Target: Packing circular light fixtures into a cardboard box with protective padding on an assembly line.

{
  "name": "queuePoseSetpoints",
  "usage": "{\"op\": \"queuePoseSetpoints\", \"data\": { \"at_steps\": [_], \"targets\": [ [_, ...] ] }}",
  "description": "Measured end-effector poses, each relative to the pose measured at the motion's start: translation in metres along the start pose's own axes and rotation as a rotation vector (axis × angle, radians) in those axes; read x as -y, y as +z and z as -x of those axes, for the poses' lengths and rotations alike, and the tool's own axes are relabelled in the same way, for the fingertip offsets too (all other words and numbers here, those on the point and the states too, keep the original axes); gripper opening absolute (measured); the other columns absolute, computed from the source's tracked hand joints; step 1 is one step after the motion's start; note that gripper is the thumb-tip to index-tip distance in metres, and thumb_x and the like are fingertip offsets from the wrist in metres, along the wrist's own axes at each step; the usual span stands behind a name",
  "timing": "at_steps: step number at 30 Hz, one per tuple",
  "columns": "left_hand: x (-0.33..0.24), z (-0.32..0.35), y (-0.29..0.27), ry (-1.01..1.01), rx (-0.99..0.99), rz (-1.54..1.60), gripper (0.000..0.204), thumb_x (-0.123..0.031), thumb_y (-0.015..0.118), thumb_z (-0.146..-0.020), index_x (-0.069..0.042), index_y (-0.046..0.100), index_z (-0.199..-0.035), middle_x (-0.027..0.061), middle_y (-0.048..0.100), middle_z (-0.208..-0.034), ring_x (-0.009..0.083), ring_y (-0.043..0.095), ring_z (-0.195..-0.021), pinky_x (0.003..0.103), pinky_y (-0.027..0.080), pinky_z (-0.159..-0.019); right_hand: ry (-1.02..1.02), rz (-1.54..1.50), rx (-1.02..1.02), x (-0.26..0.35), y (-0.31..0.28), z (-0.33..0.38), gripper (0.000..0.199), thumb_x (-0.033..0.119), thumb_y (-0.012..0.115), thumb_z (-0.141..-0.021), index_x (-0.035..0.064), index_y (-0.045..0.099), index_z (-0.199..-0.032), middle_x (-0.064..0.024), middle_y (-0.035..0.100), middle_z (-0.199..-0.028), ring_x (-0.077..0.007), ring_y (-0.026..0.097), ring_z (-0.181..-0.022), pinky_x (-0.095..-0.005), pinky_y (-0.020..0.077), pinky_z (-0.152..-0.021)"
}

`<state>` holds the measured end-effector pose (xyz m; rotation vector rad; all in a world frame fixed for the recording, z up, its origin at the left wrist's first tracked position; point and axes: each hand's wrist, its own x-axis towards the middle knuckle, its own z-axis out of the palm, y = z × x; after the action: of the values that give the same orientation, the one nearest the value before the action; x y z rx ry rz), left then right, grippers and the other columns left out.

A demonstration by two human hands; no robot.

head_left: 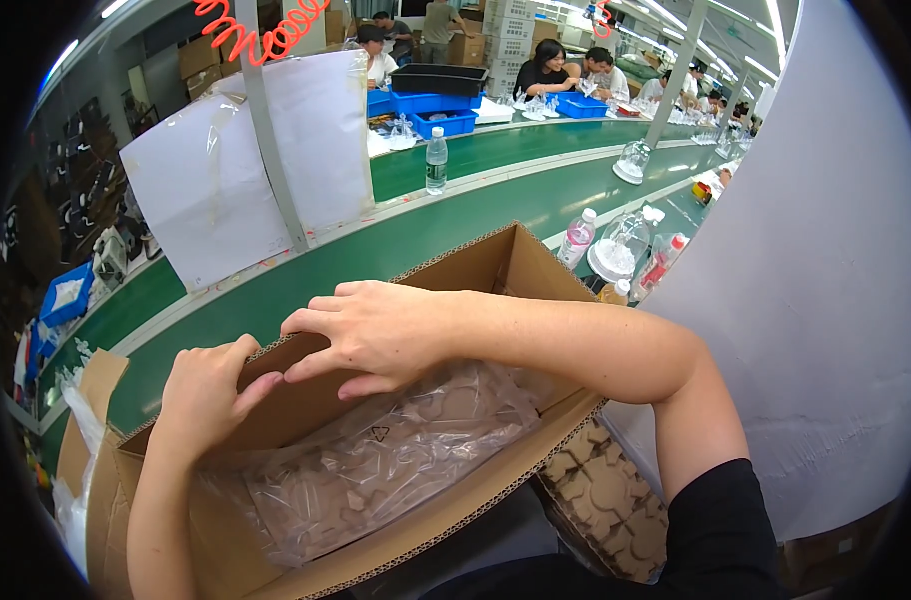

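At lower right, nearest to the body, lies brown moulded pulp packing (610, 490); how many pieces are there, I cannot tell. Beside it stands one open cardboard box (465, 485), directly in front of the person. Inside the box, on its bottom, one brown moulded piece lies under clear plastic film (375, 470), which is wrinkled.

Two bare hands are at the far wall of this box. The left hand (203, 395) has its grip closed over the rim, the thumb on the inner side. The right hand (370, 335) reaches across the box, just beside the left one, with fingers spread and bent at the rim; whether its grip is pressing the cardboard, I cannot tell.

Behind the box runs a long green desk (415, 240). To the right there are three bottles (577, 240) near one glass dome (623, 248). Farther stand one clear water bottle (436, 165) and one more dome (631, 163). At the left, two white sheets (200, 185) stand upright. In the back, two people (547, 80) sit close together behind one blue bin (577, 106).
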<state>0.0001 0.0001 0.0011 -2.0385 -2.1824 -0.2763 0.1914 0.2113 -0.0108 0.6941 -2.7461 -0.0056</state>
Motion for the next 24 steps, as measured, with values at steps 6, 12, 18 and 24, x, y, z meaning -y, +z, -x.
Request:
{"op": "queuePoseSetpoints", "data": {
  "at_steps": [6, 12, 18, 24],
  "targets": [
    [0.0004, 0.0004, -0.0002, 0.002, -0.004, -0.005, 0.036, -0.038, 0.078, -0.091, -0.005, 0.066, -0.100, 0.0150, 0.071, -0.080, 0.0370, 0.069, -0.076, 0.047, 0.051, -0.067, 0.003, 0.000, 0.008, 0.0000, -0.0006, -0.0001, 0.055, 0.040, 0.074, -0.094, 0.0251, 0.063, -0.145, -0.0143, 0.054, -0.144, -0.0280, 0.059, -0.122, -0.0410, 0.0515, -0.096],
    [-0.0001, 0.0000, -0.0010, -0.001, -0.001, 0.007, 0.037, -0.038, 0.078, -0.090, -0.005, 0.066, -0.100, 0.0153, 0.071, -0.079, 0.0372, 0.069, -0.075, 0.047, 0.051, -0.067, 0.001, 0.000, 0.006, -0.0003, -0.0001, -0.0002, 0.054, 0.040, 0.074, -0.094, 0.0250, 0.063, -0.145, -0.0143, 0.054, -0.144, -0.0280, 0.059, -0.122, -0.0409, 0.0515, -0.096],
    [-0.0009, -0.0006, -0.0007, 0.003, -0.005, 0.005, 0.037, -0.038, 0.079, -0.090, -0.004, 0.066, -0.100, 0.0157, 0.071, -0.079, 0.0375, 0.069, -0.075, 0.047, 0.052, -0.067, 0.000, -0.001, 0.004, -0.0006, -0.0003, 0.0003, 0.053, 0.040, 0.074, -0.094, 0.0250, 0.064, -0.144, -0.0141, 0.054, -0.144, -0.0278, 0.059, -0.122, -0.0408, 0.0516, -0.096],
    [-0.0008, -0.0006, -0.0011, 0.001, -0.005, -0.005, 0.038, -0.039, 0.078, -0.090, -0.005, 0.066, -0.099, 0.0155, 0.071, -0.079, 0.0375, 0.069, -0.075, 0.048, 0.051, -0.067, -0.002, 0.002, -0.001, -0.0010, 0.0004, 0.0000, 0.053, 0.040, 0.075, -0.094, 0.0248, 0.064, -0.144, -0.0144, 0.054, -0.143, -0.0280, 0.059, -0.122, -0.0407, 0.0517, -0.096]
  ]
}}
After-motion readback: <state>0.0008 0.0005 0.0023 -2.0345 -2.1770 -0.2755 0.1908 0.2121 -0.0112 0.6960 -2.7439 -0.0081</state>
